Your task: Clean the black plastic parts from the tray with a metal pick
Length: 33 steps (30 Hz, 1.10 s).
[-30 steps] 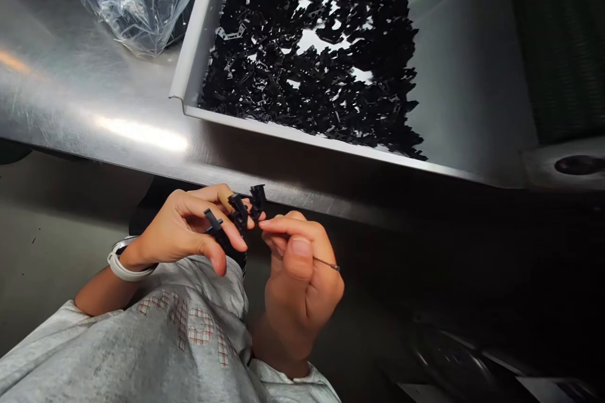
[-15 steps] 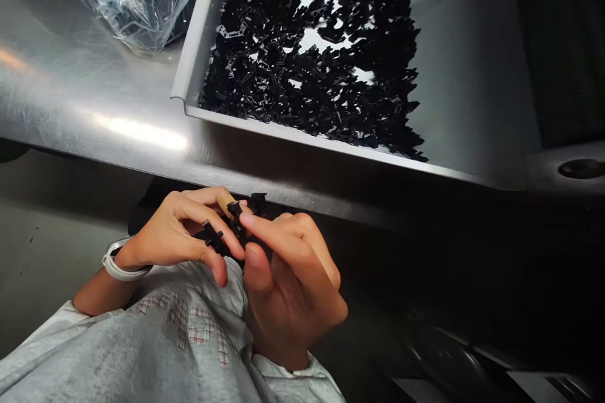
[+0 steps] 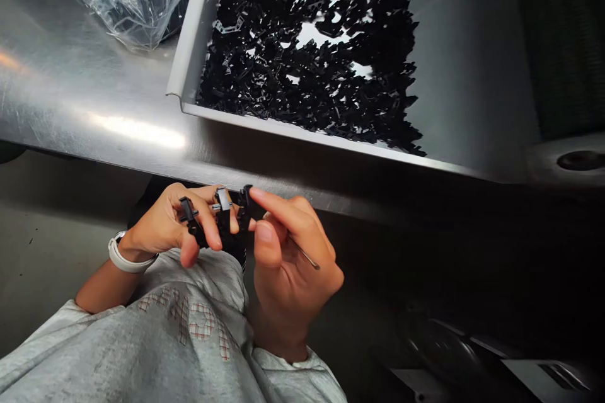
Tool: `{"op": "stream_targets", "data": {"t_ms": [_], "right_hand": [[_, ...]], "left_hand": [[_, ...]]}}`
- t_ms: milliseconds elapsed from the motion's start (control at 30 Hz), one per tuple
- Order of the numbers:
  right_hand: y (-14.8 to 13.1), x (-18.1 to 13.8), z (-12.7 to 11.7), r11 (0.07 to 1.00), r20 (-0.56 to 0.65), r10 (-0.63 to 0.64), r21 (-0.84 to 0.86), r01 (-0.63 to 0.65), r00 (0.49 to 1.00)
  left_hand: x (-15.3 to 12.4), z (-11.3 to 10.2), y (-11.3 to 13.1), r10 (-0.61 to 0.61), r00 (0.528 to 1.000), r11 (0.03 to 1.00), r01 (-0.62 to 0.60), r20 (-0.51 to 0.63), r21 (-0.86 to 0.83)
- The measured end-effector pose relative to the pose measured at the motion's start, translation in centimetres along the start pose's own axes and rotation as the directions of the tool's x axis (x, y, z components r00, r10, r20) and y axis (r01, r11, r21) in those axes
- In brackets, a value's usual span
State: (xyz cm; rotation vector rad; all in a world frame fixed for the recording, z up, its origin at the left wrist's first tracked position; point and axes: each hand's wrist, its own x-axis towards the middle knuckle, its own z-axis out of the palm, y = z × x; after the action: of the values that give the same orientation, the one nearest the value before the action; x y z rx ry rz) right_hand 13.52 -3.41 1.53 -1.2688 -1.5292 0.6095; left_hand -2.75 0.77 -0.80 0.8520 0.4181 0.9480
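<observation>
Small black plastic parts [image 3: 190,217] are wedged between the fingers of my left hand [image 3: 165,223], which wears a white wristband. One middle black part [image 3: 222,204] has a shiny grey top face. At the left fingertips, the end black part [image 3: 244,204] meets the index fingertip of my right hand [image 3: 297,252]. My right thumb is bent close below that part. A thin metal pick [image 3: 305,254] with a slightly widened tip lies across my right palm, under the curled fingers. Its other end is hidden.
A white tray [image 3: 302,132] on the metal table [image 3: 108,101] holds a heap of black plastic parts [image 3: 302,69]. Left of it lies a clear plastic bag [image 3: 137,6] with dark contents. A light-coloured piece with a dark oval hole [image 3: 583,160] is at far right.
My left hand has turned, so the parts between its fingers now show more upright. My right index finger has shifted up to the end part, and the metal pick has come into view.
</observation>
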Motion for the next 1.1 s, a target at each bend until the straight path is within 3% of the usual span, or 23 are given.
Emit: {"op": "stream_targets", "data": {"t_ms": [100, 233, 367, 633, 800, 1100], "right_hand": [[0.0, 0.5, 0.3, 0.996, -0.048, -0.048, 0.069, 0.051, 0.998], [0.3, 0.4, 0.4, 0.986, -0.039, 0.039, 0.162, -0.032, 0.998], [0.5, 0.1, 0.5, 0.945, -0.020, 0.149, 0.298, -0.137, 0.989], [0.6, 0.2, 0.8, 0.814, 0.051, 0.301, 0.507, -0.284, 0.952], [0.7, 0.5, 0.6, 0.794, 0.135, 0.389, 0.453, -0.406, 0.911], [0.6, 0.5, 0.4, 0.795, 0.147, 0.429, 0.407, -0.450, 0.891]], "left_hand": [[0.3, 0.8, 0.1, -0.018, 0.998, 0.999, 0.016, -0.054, -0.048], [0.7, 1.8, -0.1, -0.105, 0.986, 0.972, 0.075, -0.128, -0.223], [0.8, 2.2, -0.3, -0.198, 0.955, 0.948, 0.130, -0.220, -0.292], [0.5, 2.8, -0.2, -0.104, 0.968, 0.967, 0.045, -0.229, -0.250], [0.4, 3.2, -0.1, -0.071, 0.961, 0.987, 0.028, -0.268, -0.161], [0.5, 3.3, -0.2, -0.100, 0.943, 0.985, 0.048, -0.319, -0.167]]}}
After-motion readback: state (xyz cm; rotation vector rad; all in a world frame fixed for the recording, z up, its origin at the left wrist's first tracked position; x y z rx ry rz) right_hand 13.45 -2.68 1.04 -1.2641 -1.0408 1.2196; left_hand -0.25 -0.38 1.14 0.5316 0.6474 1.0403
